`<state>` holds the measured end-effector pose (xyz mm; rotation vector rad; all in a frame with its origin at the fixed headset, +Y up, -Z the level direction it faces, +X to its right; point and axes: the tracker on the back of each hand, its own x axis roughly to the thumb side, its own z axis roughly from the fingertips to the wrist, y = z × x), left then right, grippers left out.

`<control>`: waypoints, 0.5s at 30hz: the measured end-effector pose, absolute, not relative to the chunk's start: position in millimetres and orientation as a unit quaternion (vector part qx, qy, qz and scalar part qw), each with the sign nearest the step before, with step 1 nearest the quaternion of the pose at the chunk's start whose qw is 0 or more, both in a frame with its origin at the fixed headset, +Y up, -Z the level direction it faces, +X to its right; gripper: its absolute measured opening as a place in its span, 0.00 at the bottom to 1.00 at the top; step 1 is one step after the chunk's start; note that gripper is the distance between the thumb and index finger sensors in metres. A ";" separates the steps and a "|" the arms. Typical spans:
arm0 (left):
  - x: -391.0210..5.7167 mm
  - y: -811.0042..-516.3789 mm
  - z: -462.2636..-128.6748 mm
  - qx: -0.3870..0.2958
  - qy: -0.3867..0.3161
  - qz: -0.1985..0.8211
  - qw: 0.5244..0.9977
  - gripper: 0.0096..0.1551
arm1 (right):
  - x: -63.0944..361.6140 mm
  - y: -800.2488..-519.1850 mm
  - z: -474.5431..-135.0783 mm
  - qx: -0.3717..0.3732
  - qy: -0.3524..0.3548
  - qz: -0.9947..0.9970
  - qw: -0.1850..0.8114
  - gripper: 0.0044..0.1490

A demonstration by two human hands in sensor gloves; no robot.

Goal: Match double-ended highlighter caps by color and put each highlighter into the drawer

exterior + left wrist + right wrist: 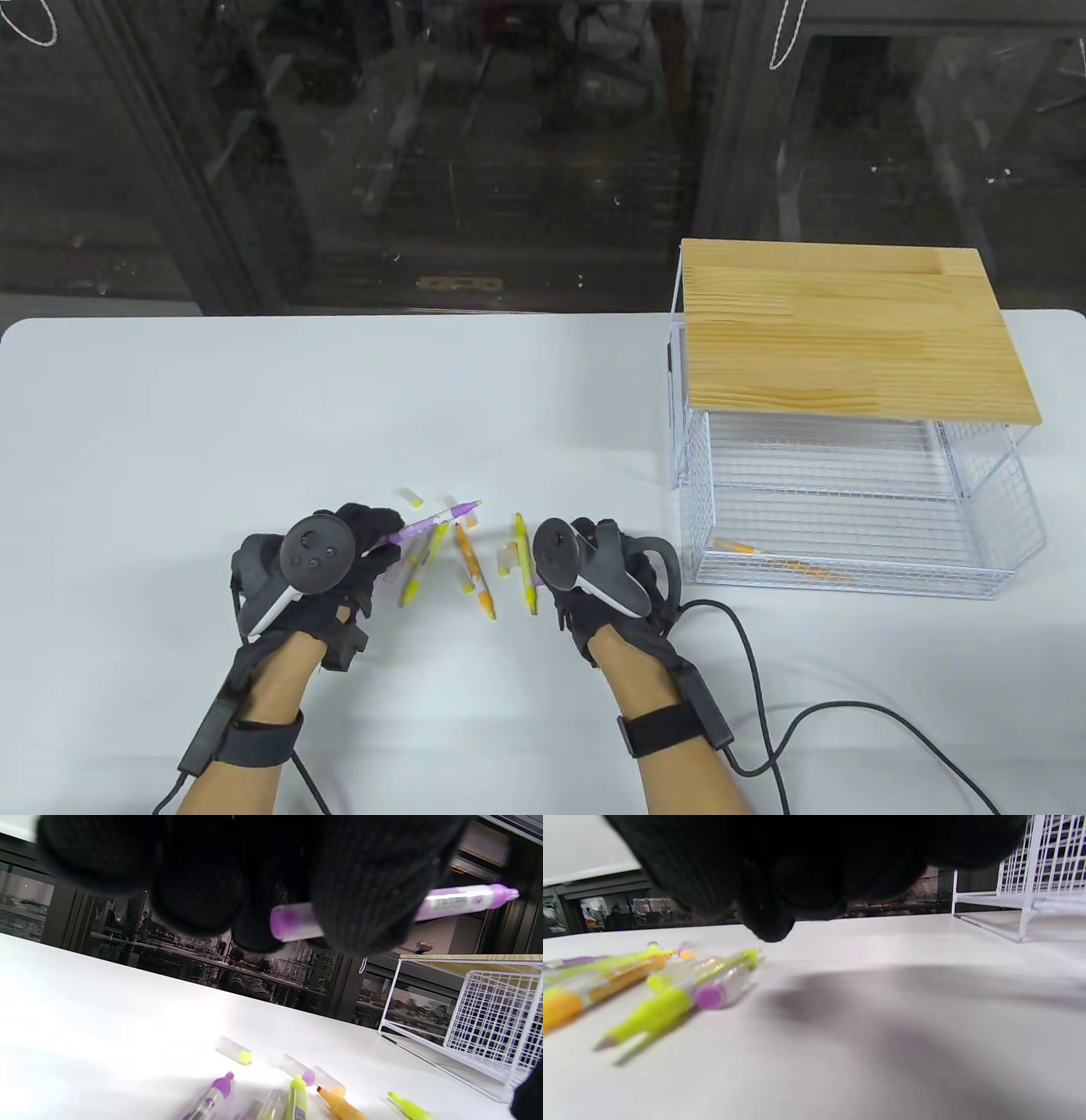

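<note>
My left hand (377, 536) grips a purple highlighter (437, 519) lifted off the table, its bare tip pointing up and right. In the left wrist view the fingers (360, 895) curl round the purple highlighter (458, 899), whose near end wears a clear purple cap. My right hand (585, 533) hovers just right of a yellow highlighter (526, 567), holding nothing that I can see. On the table between the hands lie an orange highlighter (473, 576), another yellow one (420, 564) and loose caps (411, 497). The white wire drawer (848, 581) stands pulled out at the right.
An orange highlighter (785, 562) lies inside the drawer, under a wire frame with a wooden top (848, 331). A black cable (764, 679) runs from the right wrist across the table. A purple-tipped cap (717, 993) lies beside a yellow highlighter (657, 1012).
</note>
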<state>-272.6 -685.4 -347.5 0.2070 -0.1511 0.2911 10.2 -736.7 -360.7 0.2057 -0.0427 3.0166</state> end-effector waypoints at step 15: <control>-272.3 -685.1 -347.3 0.097 -0.075 0.147 0.982 0.25 | -9.7 -747.8 -363.9 0.022 -0.015 1.000 -0.005 0.22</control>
